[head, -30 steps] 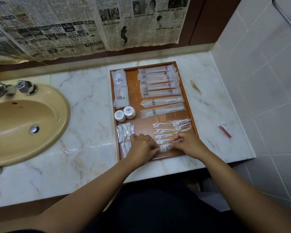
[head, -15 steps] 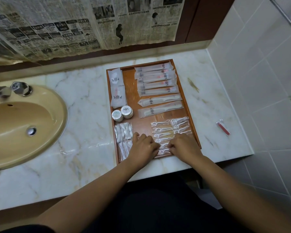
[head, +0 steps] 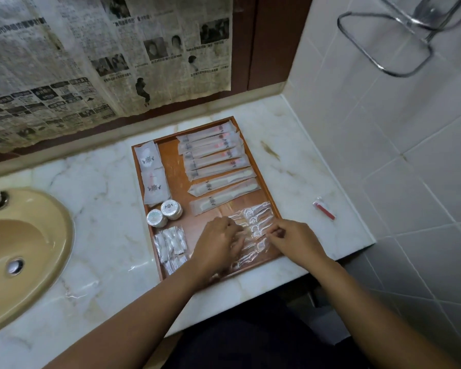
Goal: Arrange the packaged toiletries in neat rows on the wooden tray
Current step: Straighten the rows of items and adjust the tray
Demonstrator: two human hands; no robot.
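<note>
A wooden tray (head: 261, 155) lies on the marble counter. At its back right, long wrapped packets (head: 213, 155) lie in a row. Flat sachets (head: 152, 177) lie at the back left, with two round foil-topped tubs (head: 165, 213) below them and cotton swab packs (head: 171, 246) in the front left corner. Clear-wrapped floss picks (head: 256, 222) fill the front right. My left hand (head: 218, 243) rests on the floss picks with fingers curled down. My right hand (head: 296, 241) pinches a floss pick wrapper at the column's right side.
A small red-and-white packet (head: 324, 209) lies on the counter right of the tray. A beige sink (head: 24, 249) sits at the left. Newspaper (head: 91, 62) covers the wall behind. The tiled wall at the right carries a chrome rack (head: 389, 38).
Both hands have shifted from the tray's front edge up to the middle of the floss pick column. The camera tilted up, so the tray sits lower in view.
</note>
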